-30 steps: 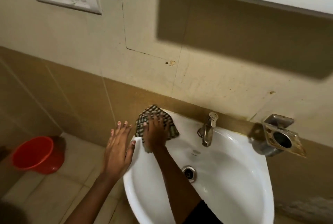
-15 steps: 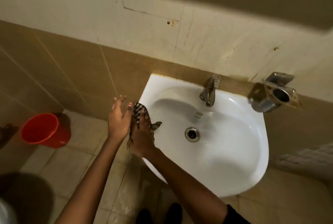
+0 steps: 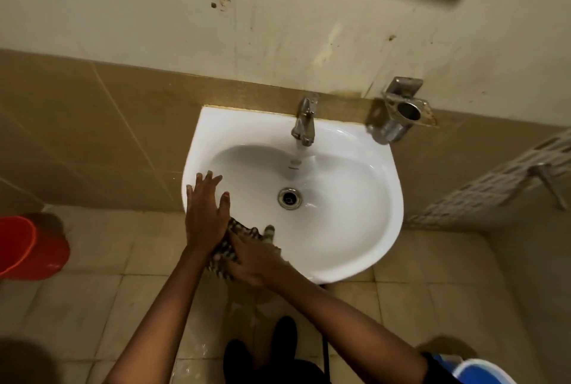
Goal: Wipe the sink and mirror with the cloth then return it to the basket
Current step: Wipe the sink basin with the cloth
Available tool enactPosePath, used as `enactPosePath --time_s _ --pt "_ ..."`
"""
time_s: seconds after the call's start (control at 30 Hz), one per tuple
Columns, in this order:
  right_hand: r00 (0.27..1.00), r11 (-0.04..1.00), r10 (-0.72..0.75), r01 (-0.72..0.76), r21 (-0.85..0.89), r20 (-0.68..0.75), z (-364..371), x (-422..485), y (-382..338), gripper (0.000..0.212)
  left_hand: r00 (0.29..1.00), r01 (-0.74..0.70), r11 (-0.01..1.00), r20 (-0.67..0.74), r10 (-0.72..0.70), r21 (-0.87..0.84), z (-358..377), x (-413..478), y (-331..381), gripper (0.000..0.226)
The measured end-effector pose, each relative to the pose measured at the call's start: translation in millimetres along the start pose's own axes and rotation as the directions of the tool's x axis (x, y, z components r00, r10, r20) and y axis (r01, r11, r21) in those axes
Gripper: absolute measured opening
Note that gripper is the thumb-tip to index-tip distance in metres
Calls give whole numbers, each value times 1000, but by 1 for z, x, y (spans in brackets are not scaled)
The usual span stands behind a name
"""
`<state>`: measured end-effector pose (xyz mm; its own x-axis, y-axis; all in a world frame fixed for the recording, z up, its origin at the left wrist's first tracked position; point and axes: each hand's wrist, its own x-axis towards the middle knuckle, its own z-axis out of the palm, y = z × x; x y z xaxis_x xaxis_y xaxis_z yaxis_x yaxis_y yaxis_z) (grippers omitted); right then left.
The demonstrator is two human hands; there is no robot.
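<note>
A white wall-hung sink [image 3: 355,223] fills the middle of the head view, with a steel tap [image 3: 304,122] at its back and a drain [image 3: 289,197] in the bowl. A checked dark-and-light cloth [image 3: 230,249] lies bunched on the sink's front-left rim. My right hand [image 3: 253,263] presses on the cloth and grips it. My left hand [image 3: 205,212] rests flat on the left rim, fingers spread, its heel touching the cloth. The mirror is out of view; only its shadow shows at the top.
A red bucket [image 3: 29,249] stands on the tiled floor at the left. A steel holder [image 3: 401,112] is fixed to the wall right of the tap. A white perforated basket [image 3: 500,179] hangs at the right. A blue container [image 3: 482,371] shows at bottom right.
The cloth and my right hand slid from the sink's back-left corner along the left rim to the front-left. My left hand followed onto the rim. The camera tilted down.
</note>
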<state>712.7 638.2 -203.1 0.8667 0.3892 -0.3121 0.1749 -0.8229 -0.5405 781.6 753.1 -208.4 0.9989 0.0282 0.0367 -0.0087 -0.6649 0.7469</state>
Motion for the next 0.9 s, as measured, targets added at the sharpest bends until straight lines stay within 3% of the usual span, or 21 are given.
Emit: enactPosePath --time_s 0.1,0.2,0.27,0.3,0.4,0.43,0.5,0.6,0.67,0.77,0.8,0.9 --pt "999 1000 -8 8 10 32 -6 -16 7 62 996 -39 999 78 37 21 4 -3 4 41" --pt "988 996 2 11 -86 152 -23 -54 41 61 990 -15 997 138 26 -82 -2 -4 9 41" --pt "977 980 26 16 -196 210 -47 -82 79 58 988 1 999 153 5 -41 -2 -5 11 40" --pt "973 965 50 11 -262 223 -61 -93 96 62 988 -1 1000 155 0 9 -2 -6 11 42" --pt "954 877 153 -11 -480 258 -108 -104 149 106 984 -48 991 178 25 124 2 -8 12 51" --pt "938 850 172 12 -526 300 -122 -100 170 105 984 -47 989 178 22 142 2 -8 15 48" --pt "929 755 154 109 -647 336 -145 -80 212 79 987 -23 988 160 -2 151 4 -9 15 43" --pt "928 467 240 146 -872 284 -183 -35 264 45 991 42 992 125 -57 119 5 -8 10 57" --pt "904 408 243 234 -883 352 -197 -2 265 48 991 47 989 120 -64 141 6 -6 8 71" --pt "889 307 181 356 -883 422 -184 43 256 74 993 26 980 108 -48 197 10 -2 9 73" --pt "900 307 110 372 -876 421 -175 54 250 77 994 14 978 104 -36 209 10 -2 8 72" --pt "904 501 -38 387 -774 427 -148 63 238 69 991 1 971 128 -32 240 11 0 7 70"
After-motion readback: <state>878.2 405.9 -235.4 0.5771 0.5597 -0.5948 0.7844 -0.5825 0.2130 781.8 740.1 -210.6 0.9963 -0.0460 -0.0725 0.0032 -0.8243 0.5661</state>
